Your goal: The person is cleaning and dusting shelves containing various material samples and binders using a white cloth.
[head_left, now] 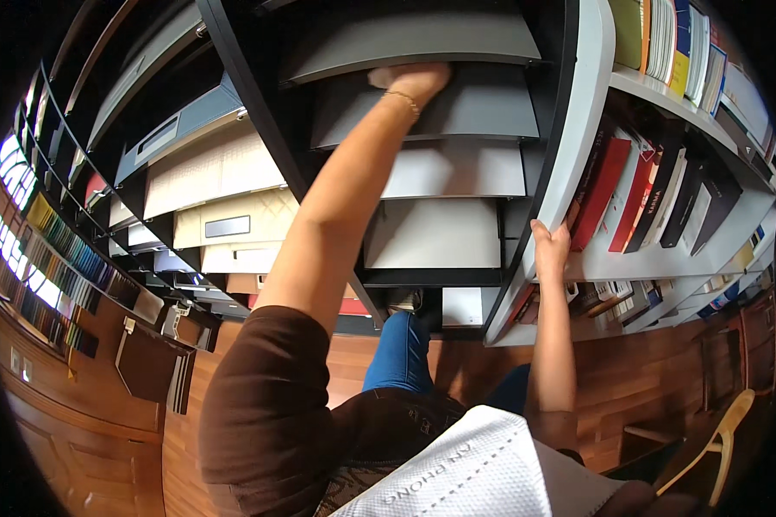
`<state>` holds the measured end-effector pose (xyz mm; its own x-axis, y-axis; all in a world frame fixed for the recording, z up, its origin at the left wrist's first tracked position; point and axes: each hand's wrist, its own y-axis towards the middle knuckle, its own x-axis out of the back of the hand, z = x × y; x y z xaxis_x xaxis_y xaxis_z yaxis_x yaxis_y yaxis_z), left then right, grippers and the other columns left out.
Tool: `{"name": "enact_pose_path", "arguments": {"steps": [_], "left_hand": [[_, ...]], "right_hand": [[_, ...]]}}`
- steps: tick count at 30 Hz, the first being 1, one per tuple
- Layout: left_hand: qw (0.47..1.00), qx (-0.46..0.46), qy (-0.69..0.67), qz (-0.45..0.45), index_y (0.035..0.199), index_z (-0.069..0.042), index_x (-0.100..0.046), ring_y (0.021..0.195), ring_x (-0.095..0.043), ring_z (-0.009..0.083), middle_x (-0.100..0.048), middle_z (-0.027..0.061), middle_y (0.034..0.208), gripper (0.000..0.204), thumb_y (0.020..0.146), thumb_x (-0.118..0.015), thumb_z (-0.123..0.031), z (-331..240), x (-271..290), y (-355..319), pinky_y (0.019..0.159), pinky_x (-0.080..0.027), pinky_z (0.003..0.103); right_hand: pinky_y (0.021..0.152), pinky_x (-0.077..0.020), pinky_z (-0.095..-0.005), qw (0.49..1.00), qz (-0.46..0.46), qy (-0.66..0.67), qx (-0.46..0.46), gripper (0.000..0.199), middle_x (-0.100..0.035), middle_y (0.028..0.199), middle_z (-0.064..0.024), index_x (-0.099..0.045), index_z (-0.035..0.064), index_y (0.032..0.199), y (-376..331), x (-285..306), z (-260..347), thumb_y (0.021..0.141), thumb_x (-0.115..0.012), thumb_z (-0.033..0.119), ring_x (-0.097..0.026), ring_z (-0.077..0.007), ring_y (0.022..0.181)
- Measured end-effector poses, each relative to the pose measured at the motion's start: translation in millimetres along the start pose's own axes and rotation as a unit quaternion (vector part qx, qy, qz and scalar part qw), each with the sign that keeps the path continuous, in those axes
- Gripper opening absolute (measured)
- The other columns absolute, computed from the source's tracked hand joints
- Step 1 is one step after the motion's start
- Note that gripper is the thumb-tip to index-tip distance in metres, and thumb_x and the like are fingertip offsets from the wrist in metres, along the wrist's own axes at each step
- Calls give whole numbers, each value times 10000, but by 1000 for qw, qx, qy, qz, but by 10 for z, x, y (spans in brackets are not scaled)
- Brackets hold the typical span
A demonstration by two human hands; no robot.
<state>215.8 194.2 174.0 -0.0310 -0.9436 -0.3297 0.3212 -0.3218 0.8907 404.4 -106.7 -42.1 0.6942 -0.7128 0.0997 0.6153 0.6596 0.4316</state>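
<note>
My left hand [420, 80] reaches far forward into a tall black-framed rack, between two grey panels. The upper grey panel [414, 39] partly hides its fingers, and the lower grey panel [474, 102] lies just beneath. A pale, cloth-like piece [379, 78] shows at the hand's left side, seemingly held under the fingers. A thin bracelet circles that wrist. On the right, my right hand [551, 250] grips the front edge of the white bookcase's side panel [569, 164], thumb up along it, fingers partly behind.
Below are white panels [457, 170]. Left, another rack holds beige sample boards [220, 177]. Books [642, 194] lean in the white bookcase. Colour swatches [65, 267] hang at far left. A wooden chair [726, 439] stands lower right. A white textured sheet [457, 470] covers the lower foreground.
</note>
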Motion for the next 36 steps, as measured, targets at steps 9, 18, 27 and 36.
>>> {"name": "enact_pose_path", "arguments": {"steps": [9,18,27,36], "left_hand": [[821,82,-405,394,1066,-112,-669,1032,-601,363,-652,169,1088,354,859,-485,-333,-695,1229,769,896,-446,499],[864,35,-444,237,867,-163,-683,778,-612,322,-655,113,796,166,820,-558,-262,-106,1589,435,672,-459,470],[910,17,-182,372,1224,-138,-590,1064,-564,398,-590,160,1222,424,935,-441,-410,994,631,-9,883,-460,487],[861,104,-374,328,1212,-89,-575,1131,-537,356,-582,157,1238,445,920,-448,-401,-343,278,169,966,-414,454]], "right_hand": [[869,-457,-358,1000,3,16,-6,411,-661,1020,-181,-538,-33,1156,-25,-42,59,797,-636,140,-630,-297,943],[867,-454,-346,1000,11,10,-27,374,-659,1029,-164,-544,-27,1152,-16,19,68,813,-627,107,-625,-276,935],[852,-478,-359,1000,11,-4,-21,355,-675,1006,-195,-564,-33,1130,-45,-29,216,809,-627,106,-654,-306,930],[791,-500,-418,993,-88,-72,30,359,-668,926,-236,-598,-17,1078,-25,32,34,773,-649,165,-654,-386,877]]}}
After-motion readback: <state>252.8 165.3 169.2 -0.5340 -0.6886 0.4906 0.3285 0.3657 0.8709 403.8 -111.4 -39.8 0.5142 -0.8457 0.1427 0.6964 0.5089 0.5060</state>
